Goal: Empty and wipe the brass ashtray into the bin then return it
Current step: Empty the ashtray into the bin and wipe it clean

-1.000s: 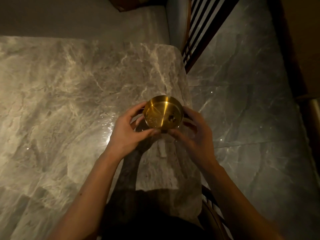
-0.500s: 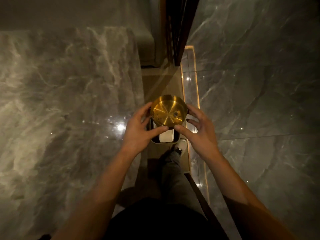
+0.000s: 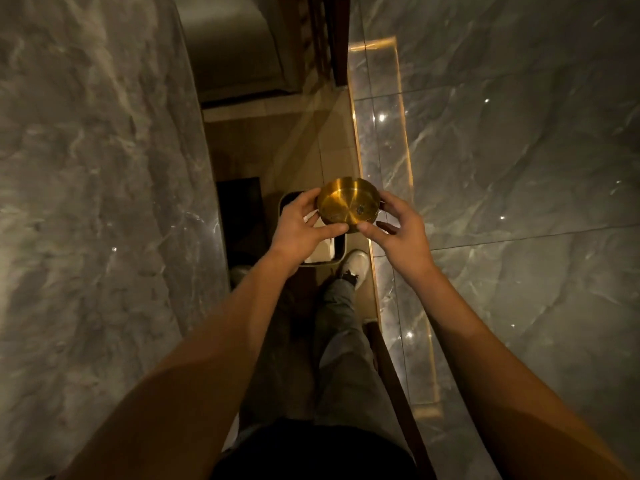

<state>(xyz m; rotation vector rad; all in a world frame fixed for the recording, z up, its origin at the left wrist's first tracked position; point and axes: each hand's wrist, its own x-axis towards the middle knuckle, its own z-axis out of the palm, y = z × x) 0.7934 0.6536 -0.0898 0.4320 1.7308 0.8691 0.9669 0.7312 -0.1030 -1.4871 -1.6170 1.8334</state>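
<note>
Carried off the counter, ashtray [image 3: 348, 205] sits between both hands.

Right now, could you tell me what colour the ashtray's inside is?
Shiny golden brass, with a few dark specks, on the ashtray; the head view shows it.

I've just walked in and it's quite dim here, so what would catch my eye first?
The shiny brass ashtray at the centre, held upright between the left hand and the right hand, with a dark speck of debris in its bowl. Directly below it on the floor stands a small bin, beside the person's pale shoe. Glossy grey marble flanks both sides.
</note>
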